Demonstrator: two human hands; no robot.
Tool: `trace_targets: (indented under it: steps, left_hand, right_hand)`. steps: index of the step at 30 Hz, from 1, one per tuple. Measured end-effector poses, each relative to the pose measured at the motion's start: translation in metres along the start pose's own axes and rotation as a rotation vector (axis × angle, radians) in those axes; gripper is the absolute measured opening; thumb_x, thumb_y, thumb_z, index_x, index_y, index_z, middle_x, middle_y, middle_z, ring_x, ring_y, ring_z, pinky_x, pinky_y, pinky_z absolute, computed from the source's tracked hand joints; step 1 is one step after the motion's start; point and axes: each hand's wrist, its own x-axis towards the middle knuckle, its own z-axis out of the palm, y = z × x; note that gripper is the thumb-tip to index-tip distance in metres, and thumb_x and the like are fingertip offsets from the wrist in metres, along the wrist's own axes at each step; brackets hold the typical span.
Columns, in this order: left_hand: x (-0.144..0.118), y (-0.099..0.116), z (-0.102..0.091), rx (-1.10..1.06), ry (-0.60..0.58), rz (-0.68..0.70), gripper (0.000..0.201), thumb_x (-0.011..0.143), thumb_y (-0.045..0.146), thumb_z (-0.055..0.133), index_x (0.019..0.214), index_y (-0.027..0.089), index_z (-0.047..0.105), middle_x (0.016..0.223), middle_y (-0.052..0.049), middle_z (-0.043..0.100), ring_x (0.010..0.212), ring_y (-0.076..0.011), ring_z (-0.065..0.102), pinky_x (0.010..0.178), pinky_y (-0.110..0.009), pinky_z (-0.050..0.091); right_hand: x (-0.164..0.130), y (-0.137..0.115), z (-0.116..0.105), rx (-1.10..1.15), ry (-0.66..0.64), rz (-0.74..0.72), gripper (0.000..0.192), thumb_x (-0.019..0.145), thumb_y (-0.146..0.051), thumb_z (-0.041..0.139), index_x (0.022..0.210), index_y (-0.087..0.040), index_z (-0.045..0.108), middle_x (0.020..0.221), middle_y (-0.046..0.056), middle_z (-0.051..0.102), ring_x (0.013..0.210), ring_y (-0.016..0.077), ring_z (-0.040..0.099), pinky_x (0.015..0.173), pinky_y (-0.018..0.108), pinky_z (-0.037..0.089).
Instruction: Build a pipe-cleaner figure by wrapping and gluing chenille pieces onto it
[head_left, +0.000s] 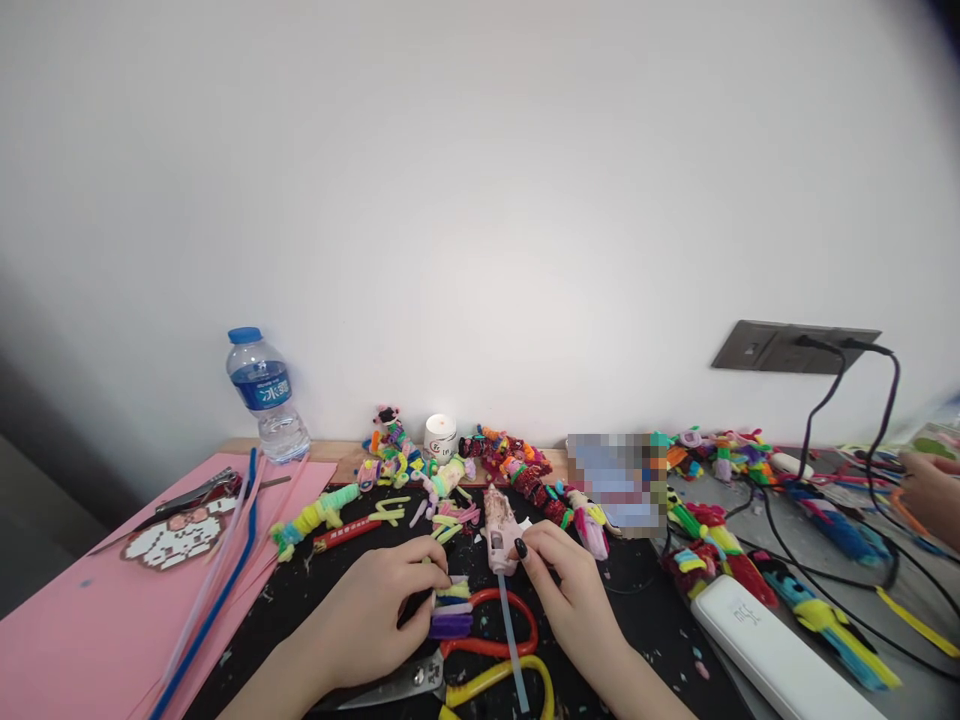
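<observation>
Pipe-cleaner bundle: striped yellow, blue, purple; pinched closed in left hand, on black mat.
Glue gun: pink, just right of bundle, gripped by right hand; long axis runs away from the person, glue stick trailing back.
Scissors: below both hands.

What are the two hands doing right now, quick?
Left hand: fingers closed on a small fuzzy pipe-cleaner piece.
Right hand: fingers closed around the pink glue gun.
</observation>
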Motion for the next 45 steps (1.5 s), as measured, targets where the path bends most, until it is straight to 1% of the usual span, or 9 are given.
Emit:
trace_targets:
  steps: [12, 16, 19, 21, 24, 32, 39, 42, 45]
  left_hand:
    - [0.002, -0.019, 0.007, 0.040, 0.214, -0.023, 0.022, 0.089, 0.019, 0.040, 0.090, 0.023, 0.062, 0.101, -0.003, 0.060, 0.086, -0.0148, 0.059, 0.079, -0.023, 0.045]
    - [0.002, -0.026, 0.005, 0.104, 0.345, -0.176, 0.017, 0.087, 0.024, 0.044, 0.079, 0.022, 0.059, 0.095, -0.002, 0.062, 0.087, -0.0170, 0.059, 0.078, -0.025, 0.046]
    - [0.000, -0.034, 0.003, 0.224, 0.426, -0.364, 0.016, 0.086, 0.027, 0.043, 0.088, 0.022, 0.059, 0.099, -0.004, 0.063, 0.087, -0.0205, 0.061, 0.075, -0.029, 0.048]
    - [-0.001, -0.040, 0.002, 0.309, 0.410, -0.482, 0.021, 0.085, 0.024, 0.043, 0.099, 0.021, 0.058, 0.107, -0.006, 0.061, 0.089, -0.0228, 0.061, 0.073, -0.029, 0.048]
    - [-0.004, -0.046, 0.002, 0.357, 0.319, -0.553, 0.024, 0.083, 0.020, 0.042, 0.100, 0.020, 0.060, 0.108, -0.006, 0.060, 0.091, -0.0228, 0.061, 0.070, -0.027, 0.048]
    - [-0.002, -0.041, 0.002, 0.405, 0.250, -0.579, 0.024, 0.085, 0.019, 0.040, 0.100, 0.019, 0.059, 0.099, -0.006, 0.061, 0.087, -0.0217, 0.061, 0.062, -0.024, 0.045]
    - [-0.002, -0.037, 0.000, 0.344, 0.254, -0.591, 0.018, 0.086, 0.019, 0.039, 0.080, 0.019, 0.056, 0.091, -0.005, 0.059, 0.081, -0.0215, 0.061, 0.060, -0.026, 0.043]
    - [0.000, -0.034, -0.001, 0.236, 0.334, -0.511, 0.016, 0.088, 0.020, 0.038, 0.083, 0.019, 0.053, 0.089, -0.004, 0.061, 0.082, -0.0207, 0.060, 0.068, -0.028, 0.044]
    - [0.003, -0.027, 0.003, 0.059, 0.375, -0.303, 0.013, 0.089, 0.021, 0.040, 0.090, 0.021, 0.053, 0.094, -0.003, 0.061, 0.088, -0.0182, 0.058, 0.078, -0.028, 0.043]
  right_hand:
    - [-0.001, -0.001, 0.000, 0.014, -0.003, -0.001, 0.027, 0.091, -0.018, 0.036, 0.076, -0.016, 0.059, 0.076, 0.004, 0.055, 0.071, 0.0156, 0.053, 0.064, 0.025, 0.043]
    - [-0.001, -0.001, 0.000, 0.019, -0.005, 0.002, 0.027, 0.091, -0.019, 0.036, 0.076, -0.017, 0.059, 0.076, 0.005, 0.055, 0.071, 0.0157, 0.053, 0.065, 0.025, 0.043]
    - [0.000, 0.000, 0.000, 0.018, -0.005, 0.000, 0.027, 0.091, -0.019, 0.036, 0.076, -0.017, 0.059, 0.076, 0.004, 0.055, 0.072, 0.0157, 0.053, 0.066, 0.025, 0.043]
    - [0.001, 0.000, 0.000, 0.015, -0.001, -0.002, 0.027, 0.091, -0.018, 0.037, 0.076, -0.017, 0.059, 0.076, 0.004, 0.055, 0.071, 0.0154, 0.053, 0.065, 0.025, 0.043]
    - [0.000, -0.001, 0.000, 0.004, 0.004, -0.008, 0.027, 0.090, -0.017, 0.037, 0.075, -0.017, 0.059, 0.075, 0.004, 0.055, 0.070, 0.0153, 0.053, 0.064, 0.025, 0.043]
    - [0.000, 0.001, 0.001, -0.021, -0.019, 0.004, 0.027, 0.090, -0.018, 0.037, 0.074, -0.017, 0.059, 0.074, 0.004, 0.055, 0.069, 0.0155, 0.052, 0.065, 0.025, 0.042]
    - [-0.001, 0.002, 0.001, -0.025, -0.033, 0.021, 0.027, 0.090, -0.018, 0.036, 0.073, -0.017, 0.057, 0.074, 0.004, 0.054, 0.069, 0.0154, 0.051, 0.065, 0.026, 0.040]
    - [-0.002, 0.002, 0.001, -0.024, -0.025, 0.021, 0.027, 0.090, -0.017, 0.036, 0.073, -0.017, 0.057, 0.074, 0.003, 0.054, 0.070, 0.0156, 0.051, 0.065, 0.026, 0.040]
    - [-0.002, 0.000, 0.002, -0.011, -0.031, 0.010, 0.020, 0.087, -0.013, 0.040, 0.077, -0.017, 0.057, 0.076, 0.003, 0.055, 0.068, 0.0145, 0.051, 0.062, 0.024, 0.039]
